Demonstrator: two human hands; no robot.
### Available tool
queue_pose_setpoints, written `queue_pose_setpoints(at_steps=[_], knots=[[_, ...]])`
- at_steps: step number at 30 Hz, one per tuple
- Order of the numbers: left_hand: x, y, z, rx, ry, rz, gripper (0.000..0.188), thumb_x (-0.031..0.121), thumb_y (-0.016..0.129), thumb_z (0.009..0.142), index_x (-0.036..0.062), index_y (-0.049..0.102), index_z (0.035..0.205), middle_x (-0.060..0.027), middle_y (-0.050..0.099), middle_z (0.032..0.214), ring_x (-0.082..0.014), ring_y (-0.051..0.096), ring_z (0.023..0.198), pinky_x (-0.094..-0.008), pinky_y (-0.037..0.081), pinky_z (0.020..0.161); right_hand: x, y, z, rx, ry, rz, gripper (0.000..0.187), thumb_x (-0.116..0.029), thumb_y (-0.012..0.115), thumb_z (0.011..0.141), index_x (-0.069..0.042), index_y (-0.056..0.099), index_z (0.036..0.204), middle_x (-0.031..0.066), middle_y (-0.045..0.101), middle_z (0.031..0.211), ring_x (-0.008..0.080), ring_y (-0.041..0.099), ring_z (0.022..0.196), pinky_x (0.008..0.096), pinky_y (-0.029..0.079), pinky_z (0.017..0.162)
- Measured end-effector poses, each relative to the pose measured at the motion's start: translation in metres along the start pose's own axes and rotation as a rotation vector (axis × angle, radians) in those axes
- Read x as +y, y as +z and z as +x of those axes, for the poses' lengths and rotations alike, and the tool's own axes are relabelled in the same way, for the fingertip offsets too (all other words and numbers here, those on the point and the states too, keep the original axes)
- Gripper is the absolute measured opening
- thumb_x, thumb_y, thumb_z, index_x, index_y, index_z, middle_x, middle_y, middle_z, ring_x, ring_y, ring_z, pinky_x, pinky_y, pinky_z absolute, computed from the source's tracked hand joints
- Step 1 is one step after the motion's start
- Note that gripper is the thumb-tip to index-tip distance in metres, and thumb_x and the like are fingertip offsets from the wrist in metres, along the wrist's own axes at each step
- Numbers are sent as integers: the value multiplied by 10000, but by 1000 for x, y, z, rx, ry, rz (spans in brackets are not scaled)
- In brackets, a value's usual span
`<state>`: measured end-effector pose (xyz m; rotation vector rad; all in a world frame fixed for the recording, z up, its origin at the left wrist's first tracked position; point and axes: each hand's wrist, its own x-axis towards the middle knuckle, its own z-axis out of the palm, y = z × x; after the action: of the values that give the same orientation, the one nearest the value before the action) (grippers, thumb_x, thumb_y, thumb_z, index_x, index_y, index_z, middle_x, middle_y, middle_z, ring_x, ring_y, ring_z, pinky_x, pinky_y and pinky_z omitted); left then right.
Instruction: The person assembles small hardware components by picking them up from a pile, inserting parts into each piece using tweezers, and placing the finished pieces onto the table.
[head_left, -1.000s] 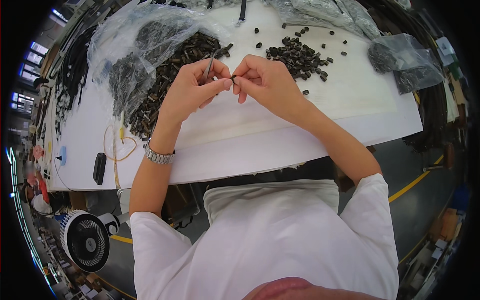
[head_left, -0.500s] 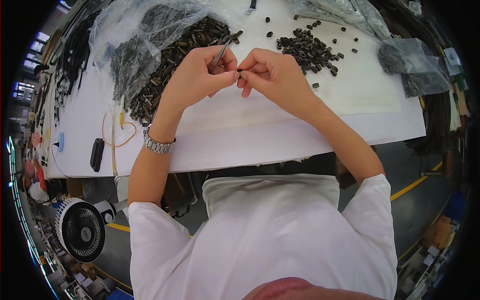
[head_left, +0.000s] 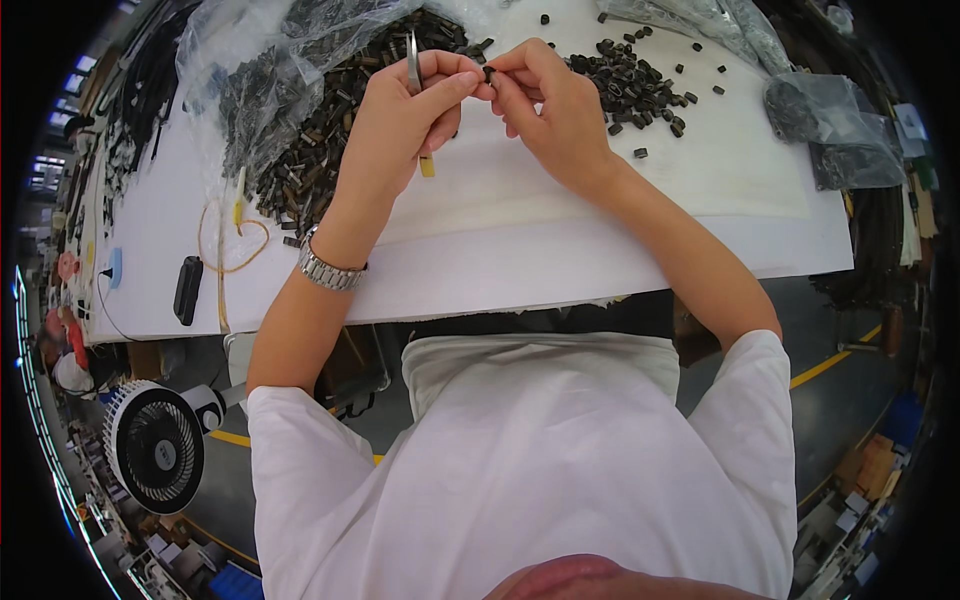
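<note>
"Where do we find the small dark piece (head_left: 489, 74)?"

"We see it above the white table (head_left: 560, 262), pinched between thumb and forefinger of the right hand (head_left: 555, 115). The fingertips of the left hand (head_left: 400, 125) meet at it too, though we cannot tell how firmly."

"What else do we have in the left?"

"We see it curled round a slim metal tool (head_left: 413, 62) that rises past the knuckles. A yellow strip (head_left: 428, 166) shows below the palm; we cannot tell whether it belongs to the tool."

"And around us?"

"We have a heap of dark pieces (head_left: 305, 160) beside the left, partly under clear plastic (head_left: 225, 75), and a looser scatter (head_left: 632, 88) beyond the right."
</note>
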<state>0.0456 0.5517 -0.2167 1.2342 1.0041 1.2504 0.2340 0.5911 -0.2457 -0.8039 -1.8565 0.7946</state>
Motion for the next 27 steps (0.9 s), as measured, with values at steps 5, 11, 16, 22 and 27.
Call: queue_pose_setpoints(at_steps=[5, 11, 16, 22, 27], knots=[[3, -8, -1, -139, -66, -194, 200, 114, 729, 985, -3, 688, 1141, -100, 761, 991, -5, 414, 487, -183, 292, 462, -1, -1, -3, 69, -219, 57, 84, -62, 649, 1031, -31, 656, 1109, 58, 760, 841, 118, 709, 685, 248, 547, 599], [2, -18, 2, -248, -171, -230, 219, 101, 719, 983, 14, 684, 1180, -46, 752, 963, 13, 399, 471, -172, 277, 433, -5, -7, -7, 6, -221, 110, 161, -47, 661, 1025, -31, 705, 1179, 56, 764, 880, 91, 712, 726, 219, 562, 635], [15, 4, -9, 103, 171, 450, 153, 89, 747, 957, 10, 713, 1083, -42, 768, 880, 17, 523, 555, -163, 337, 466, -18, -7, -9, -51, 50, 340, 166, -33, 639, 1047, 12, 703, 1194, 75, 763, 966, 98, 691, 793, 237, 568, 728], [24, 14, -16, 175, 204, 708, 142, 109, 792, 911, -11, 739, 965, -40, 744, 789, -33, 644, 680, -213, 455, 568, -18, -12, -7, -75, 104, 401, 199, -68, 673, 1042, 44, 695, 1204, 82, 768, 1012, 130, 734, 898, 259, 605, 838], [19, -1, -10, 46, 166, 505, 135, 103, 770, 950, 0, 717, 1021, -35, 748, 801, 7, 532, 568, -171, 330, 470, -23, -23, -5, -161, 136, 367, 175, -76, 707, 1019, 57, 729, 1131, 111, 773, 994, 140, 741, 857, 275, 609, 834]])
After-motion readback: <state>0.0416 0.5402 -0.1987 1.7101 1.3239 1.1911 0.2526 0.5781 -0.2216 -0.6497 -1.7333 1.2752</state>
